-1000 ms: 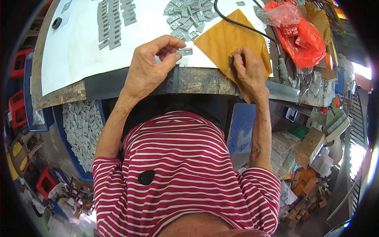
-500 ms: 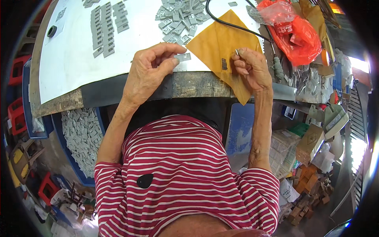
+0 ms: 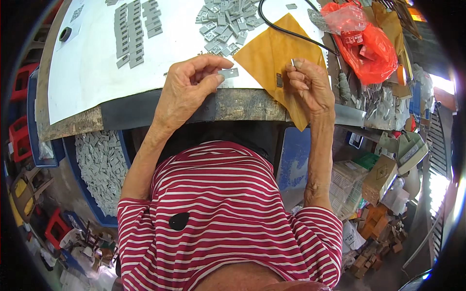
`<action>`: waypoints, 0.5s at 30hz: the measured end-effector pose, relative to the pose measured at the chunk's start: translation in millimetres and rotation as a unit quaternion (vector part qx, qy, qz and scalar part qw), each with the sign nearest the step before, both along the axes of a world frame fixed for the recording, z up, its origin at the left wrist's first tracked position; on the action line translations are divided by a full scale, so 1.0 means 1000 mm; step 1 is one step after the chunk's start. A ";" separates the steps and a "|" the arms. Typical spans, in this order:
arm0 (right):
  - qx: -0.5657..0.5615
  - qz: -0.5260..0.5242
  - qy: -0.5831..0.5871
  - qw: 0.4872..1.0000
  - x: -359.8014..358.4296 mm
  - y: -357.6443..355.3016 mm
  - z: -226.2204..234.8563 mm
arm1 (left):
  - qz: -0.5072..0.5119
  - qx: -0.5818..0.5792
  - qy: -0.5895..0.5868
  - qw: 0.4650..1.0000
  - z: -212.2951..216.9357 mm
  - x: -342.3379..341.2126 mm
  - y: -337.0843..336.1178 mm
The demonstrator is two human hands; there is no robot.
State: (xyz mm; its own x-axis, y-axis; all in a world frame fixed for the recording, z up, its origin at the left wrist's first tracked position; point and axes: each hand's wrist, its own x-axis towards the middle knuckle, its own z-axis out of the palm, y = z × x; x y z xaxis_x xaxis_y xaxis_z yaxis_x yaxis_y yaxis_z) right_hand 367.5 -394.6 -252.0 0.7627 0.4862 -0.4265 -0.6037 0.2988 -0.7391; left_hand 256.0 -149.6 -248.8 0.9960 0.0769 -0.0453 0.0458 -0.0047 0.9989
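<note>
My left hand [image 3: 187,89] pinches a small flat grey plastic piece [image 3: 228,73] between thumb and forefinger, just above the table's front edge. My right hand [image 3: 308,85] holds a thin small metal pin [image 3: 292,62] upright in its fingertips over an orange-brown sheet [image 3: 272,51]. A small dark part [image 3: 279,80] lies on that sheet beside my right hand. A loose heap of the same grey pieces [image 3: 225,24] lies beyond my left hand. More grey pieces stand in neat columns [image 3: 136,29] at the far left of the white tabletop [image 3: 92,68].
A black cable [image 3: 286,31] curves over the orange sheet. Red plastic bags [image 3: 369,46] sit at the right. Below the table, a blue bin [image 3: 99,167] holds many grey pieces. Cardboard boxes [image 3: 378,179] and clutter crowd the floor at right; red crates [image 3: 19,140] stand at left.
My right hand has lifted off the orange sheet with the pin, leaving the dark part on it. My left hand stays at the table edge with the grey piece.
</note>
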 end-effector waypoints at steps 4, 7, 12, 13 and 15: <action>-0.015 -0.002 -0.022 1.000 -0.001 0.004 0.001 | -0.017 0.011 0.029 0.999 0.001 -0.001 0.004; -0.026 0.001 -0.033 0.999 -0.001 0.007 0.002 | -0.018 0.003 0.030 0.999 0.001 -0.002 0.004; -0.014 0.012 -0.048 0.999 0.001 0.007 0.000 | -0.010 0.003 0.007 1.000 -0.001 -0.001 0.002; -0.014 0.004 -0.050 0.999 -0.002 0.009 0.002 | -0.005 -0.004 0.004 1.000 -0.001 -0.001 0.002; -0.012 0.000 -0.048 0.999 -0.009 0.016 0.008 | 0.004 -0.008 0.004 1.000 -0.002 0.000 0.001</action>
State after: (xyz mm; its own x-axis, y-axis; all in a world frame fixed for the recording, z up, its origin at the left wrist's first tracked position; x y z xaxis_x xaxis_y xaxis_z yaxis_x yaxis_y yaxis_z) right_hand 358.2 -379.0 -244.1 0.8010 0.4765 -0.3624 -0.5292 0.2807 -0.8007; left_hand 255.9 -148.6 -250.7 0.9950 0.0837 -0.0541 0.0533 0.0122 0.9985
